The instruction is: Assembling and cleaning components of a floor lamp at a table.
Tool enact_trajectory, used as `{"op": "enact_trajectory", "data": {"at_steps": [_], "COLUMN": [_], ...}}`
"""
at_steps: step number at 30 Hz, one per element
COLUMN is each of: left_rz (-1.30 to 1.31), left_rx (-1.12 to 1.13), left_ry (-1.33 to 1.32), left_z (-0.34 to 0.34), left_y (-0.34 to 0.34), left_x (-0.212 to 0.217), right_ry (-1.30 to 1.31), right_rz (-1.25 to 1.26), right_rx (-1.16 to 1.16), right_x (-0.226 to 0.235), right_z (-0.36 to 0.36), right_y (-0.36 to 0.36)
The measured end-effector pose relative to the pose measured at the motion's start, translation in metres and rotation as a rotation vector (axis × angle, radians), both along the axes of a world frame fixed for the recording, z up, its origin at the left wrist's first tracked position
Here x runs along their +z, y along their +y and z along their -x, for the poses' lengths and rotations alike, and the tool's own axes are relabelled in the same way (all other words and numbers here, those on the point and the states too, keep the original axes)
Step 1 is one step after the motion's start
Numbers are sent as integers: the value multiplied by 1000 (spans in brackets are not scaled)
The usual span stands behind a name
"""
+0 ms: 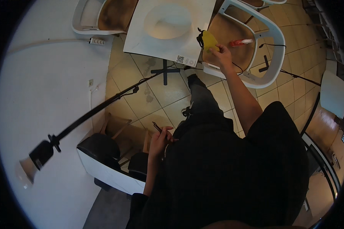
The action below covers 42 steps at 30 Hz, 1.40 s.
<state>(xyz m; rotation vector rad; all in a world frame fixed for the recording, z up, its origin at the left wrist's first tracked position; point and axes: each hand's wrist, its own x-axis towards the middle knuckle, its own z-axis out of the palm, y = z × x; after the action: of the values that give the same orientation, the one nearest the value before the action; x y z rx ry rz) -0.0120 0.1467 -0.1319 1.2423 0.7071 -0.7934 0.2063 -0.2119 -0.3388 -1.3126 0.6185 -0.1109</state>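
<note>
One o'clock: yellow corded pouch (pixel 209 39) is pinched by right hand (pixel 223 58); seven: slim dark object (pixel 156 126) clasped by left hand (pixel 160 141).

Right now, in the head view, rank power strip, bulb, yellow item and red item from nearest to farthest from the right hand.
1. Yellow item: in the right hand.
2. Red item: on the chair seat.
3. Power strip: upper left.
4. Bulb: lower left.

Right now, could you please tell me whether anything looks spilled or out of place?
Dark blotches mark the floor tiles beside the black table foot, breaking the paler surface; whether they're wet is unclear.
</note>
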Motion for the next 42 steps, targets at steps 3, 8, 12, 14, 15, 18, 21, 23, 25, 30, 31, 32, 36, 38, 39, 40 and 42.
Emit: {"op": "enact_trajectory", "data": {"at_steps": [3,8,12,14,15,18,21,23,25,30,31,32,36,38,39,40,42], "left_rz": [112,288,110,105,97,-34,-48,-82,-97,-163,-149,-129,-185,-235,-246,-305,-375], "left_rx": [-73,119,294,461,549,642,760,774,831,924,975,1014,1056,1090,1093,1106,1120], "left_ry": [-72,-219,-398,-451,-505,-586,-619,-621,-643,-673,-700,-734,-736,-728,-731,-724,-712], "left_z": [55,171,261,300,315,367,408,425,438,448,446,435,405,389,379,370,354], "left_y": [16,74,122,131,137,157,164,168,168,160,156,151,142,142,142,141,137], "left_x": [1,-14,-9,13,23,22,2,-2,-3,-1,0,8,32,43,48,53,65], "right_ry": [-17,-85,-166,-280,-366,-334,-371,-316,-370,-597,-446,-294,-99,-13,116,252,269], "right_rz": [169,489,528,537,536,358,320,327,422,413,245,87,-103,-145,-299,-456,-462], "right_rx": [193,608,1011,1108,1149,1321,1464,1558,1603,1526,1528,1509,1585,1646,1675,1695,1772], "right_x": [28,60,93,96,107,153,175,193,183,174,194,212,256,276,285,292,304], "right_z": [52,145,220,254,266,309,344,366,373,384,394,392,393,392,390,388,378], "right_y": [35,134,233,268,289,353,396,423,440,471,474,473,472,471,468,465,459]}}
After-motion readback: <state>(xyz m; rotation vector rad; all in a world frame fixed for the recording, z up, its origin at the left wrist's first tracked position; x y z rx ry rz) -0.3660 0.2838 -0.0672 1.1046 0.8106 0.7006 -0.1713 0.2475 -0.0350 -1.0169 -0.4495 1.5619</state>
